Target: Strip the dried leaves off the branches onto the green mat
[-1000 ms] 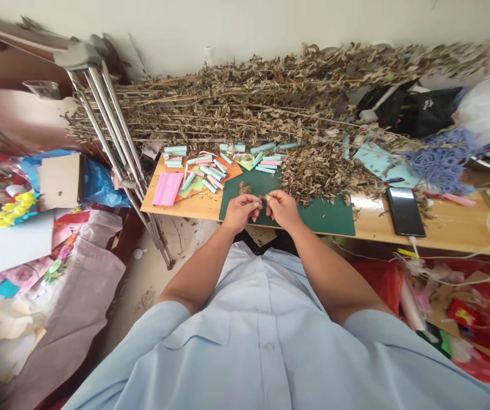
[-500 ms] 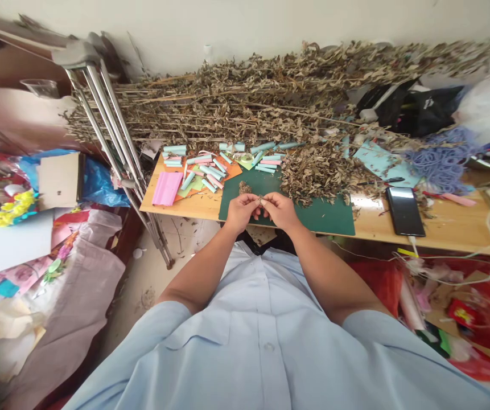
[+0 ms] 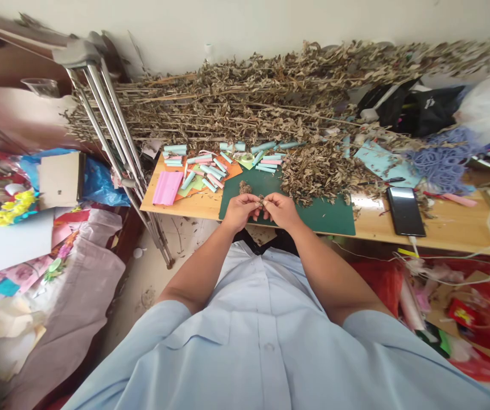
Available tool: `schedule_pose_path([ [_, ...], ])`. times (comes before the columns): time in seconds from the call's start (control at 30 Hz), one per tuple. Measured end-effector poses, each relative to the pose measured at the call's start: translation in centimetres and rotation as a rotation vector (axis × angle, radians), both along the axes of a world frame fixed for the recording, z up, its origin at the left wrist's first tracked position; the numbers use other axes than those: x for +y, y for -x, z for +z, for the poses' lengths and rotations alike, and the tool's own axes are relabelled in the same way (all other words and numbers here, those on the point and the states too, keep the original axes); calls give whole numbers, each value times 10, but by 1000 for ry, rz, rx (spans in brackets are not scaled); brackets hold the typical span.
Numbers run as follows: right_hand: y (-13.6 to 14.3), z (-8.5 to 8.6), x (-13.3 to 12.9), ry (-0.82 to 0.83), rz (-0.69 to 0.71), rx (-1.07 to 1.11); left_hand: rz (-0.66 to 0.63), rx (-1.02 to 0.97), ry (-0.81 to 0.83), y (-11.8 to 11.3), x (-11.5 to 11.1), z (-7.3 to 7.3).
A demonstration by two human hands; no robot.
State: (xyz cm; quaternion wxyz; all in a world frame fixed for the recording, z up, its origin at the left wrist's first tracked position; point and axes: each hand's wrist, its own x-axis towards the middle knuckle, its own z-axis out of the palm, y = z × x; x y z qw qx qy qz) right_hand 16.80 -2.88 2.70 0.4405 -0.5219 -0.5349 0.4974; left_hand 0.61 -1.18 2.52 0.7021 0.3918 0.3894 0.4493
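A long bank of dried, leafy stalks [image 3: 227,108] stretched along the wall, behind a wooden table [image 3: 368,225]. On the table lay a green mat [image 3: 330,219], its right half partly covered by a heap of loose dried leaves [image 3: 321,171]. Above the mat's near edge, two bare hands met almost tip to tip. The heap lay beyond and to the right of the right hand [image 3: 282,212], the nearer one to it. Just past the knuckles of the left hand [image 3: 240,212], nearer to it, sat a small brownish clump [image 3: 245,187]. Smallest of all, a bit of dried leaf [image 3: 260,201] was pinched between both hands' thumbs and forefingers, directly between them; its long axis was too small to tell.
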Motion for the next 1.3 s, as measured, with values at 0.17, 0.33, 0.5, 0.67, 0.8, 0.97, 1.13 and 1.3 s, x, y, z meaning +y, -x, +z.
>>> schedule_pose_path([
  [0.17,-4,-2,3,26,37,61,-51,-39,50,5,1,5],
  [0.33,-4,-2,2,31,30,97,-77,-47,46,5,1,6],
  [0.5,-1,2,1,-2,-30,72,-79,-55,-9,2,1,4],
  [0.67,0,0,2,-23,-35,45,-90,-5,-27,0,2,2],
  [0.8,-2,-5,2,-24,-13,88,-93,2,-40,-1,3,-1],
  [0.97,-1,-1,0,-61,20,44,-7,58,-56,-5,1,-2],
  [1.13,0,4,0,-38,-24,12,-14,58,-50,-7,1,-4],
  [1.3,2,1,2,-30,-77,2,-81,14,-57,-3,4,-10],
])
